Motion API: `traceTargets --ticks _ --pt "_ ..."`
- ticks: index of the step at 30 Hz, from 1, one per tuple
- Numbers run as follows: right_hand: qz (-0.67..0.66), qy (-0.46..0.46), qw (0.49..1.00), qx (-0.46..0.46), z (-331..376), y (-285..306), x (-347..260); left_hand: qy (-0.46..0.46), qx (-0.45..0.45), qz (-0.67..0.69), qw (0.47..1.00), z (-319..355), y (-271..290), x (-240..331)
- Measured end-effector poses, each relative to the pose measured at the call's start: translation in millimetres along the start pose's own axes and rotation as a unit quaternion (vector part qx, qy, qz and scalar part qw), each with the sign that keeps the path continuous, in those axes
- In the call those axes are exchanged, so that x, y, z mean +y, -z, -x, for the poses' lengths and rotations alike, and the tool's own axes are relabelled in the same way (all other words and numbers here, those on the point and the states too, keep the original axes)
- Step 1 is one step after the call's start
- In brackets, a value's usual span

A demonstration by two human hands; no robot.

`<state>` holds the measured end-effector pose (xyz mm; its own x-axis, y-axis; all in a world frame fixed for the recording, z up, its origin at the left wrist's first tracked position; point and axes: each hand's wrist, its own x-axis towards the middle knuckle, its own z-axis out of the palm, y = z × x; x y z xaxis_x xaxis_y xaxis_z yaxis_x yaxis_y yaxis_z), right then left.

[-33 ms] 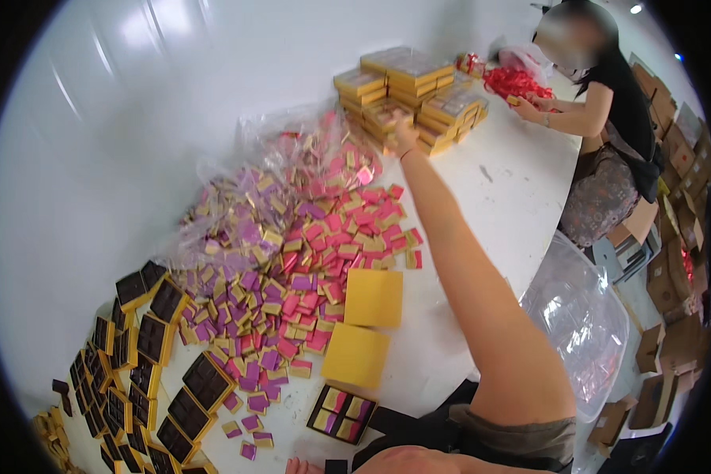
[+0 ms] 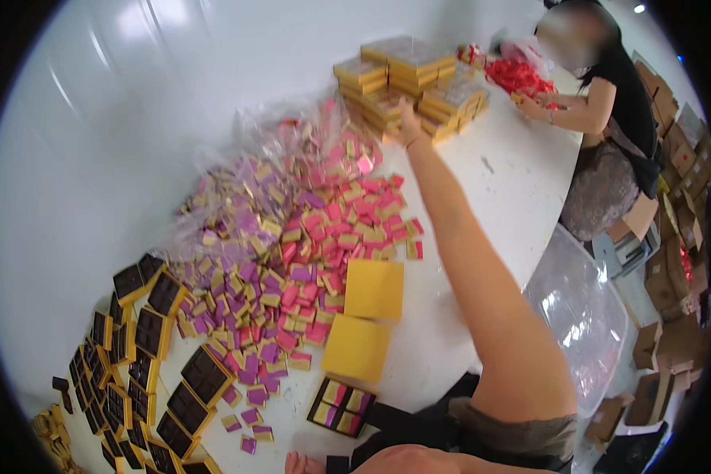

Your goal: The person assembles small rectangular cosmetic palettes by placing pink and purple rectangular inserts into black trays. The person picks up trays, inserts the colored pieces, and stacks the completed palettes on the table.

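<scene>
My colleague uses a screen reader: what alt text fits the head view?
The person's right hand reaches across a white table to stacked yellow boxes. Pink and purple wrapped sweets lie heaped, beside two yellow lids; another person works opposite.

Pink and purple wrapped pieces [image 2: 308, 237] (gold-edged) cover the white table [image 2: 134, 118]; two plain yellow lids [image 2: 374, 289] lie beside them, near dark brown trays [image 2: 158, 332] rimmed in yellow.

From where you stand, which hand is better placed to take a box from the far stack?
The right hand, probably: its arm is stretched across the table and it already touches the stack of yellow boxes. The left hand rests at the near edge, beside the filled box.
</scene>
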<state>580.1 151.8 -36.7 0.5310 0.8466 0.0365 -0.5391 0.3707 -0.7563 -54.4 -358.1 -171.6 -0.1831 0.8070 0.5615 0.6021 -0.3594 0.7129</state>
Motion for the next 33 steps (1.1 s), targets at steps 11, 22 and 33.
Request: traceTargets --ticks 11,22,33 --pt "0.676 -0.109 0.542 -0.487 346.6 40.3 -183.0 -0.059 -0.081 -0.016 0.995 2.7 34.0 -2.6" --pt "0.746 0.069 0.588 -0.304 446.9 80.7 -151.5 0.114 -0.026 0.148 0.982 -42.9 -16.1 114.9" --pt "0.73 0.029 0.614 -0.298 417.5 99.7 -162.3 0.149 0.023 0.127 0.98 -20.1 1.3 95.5"
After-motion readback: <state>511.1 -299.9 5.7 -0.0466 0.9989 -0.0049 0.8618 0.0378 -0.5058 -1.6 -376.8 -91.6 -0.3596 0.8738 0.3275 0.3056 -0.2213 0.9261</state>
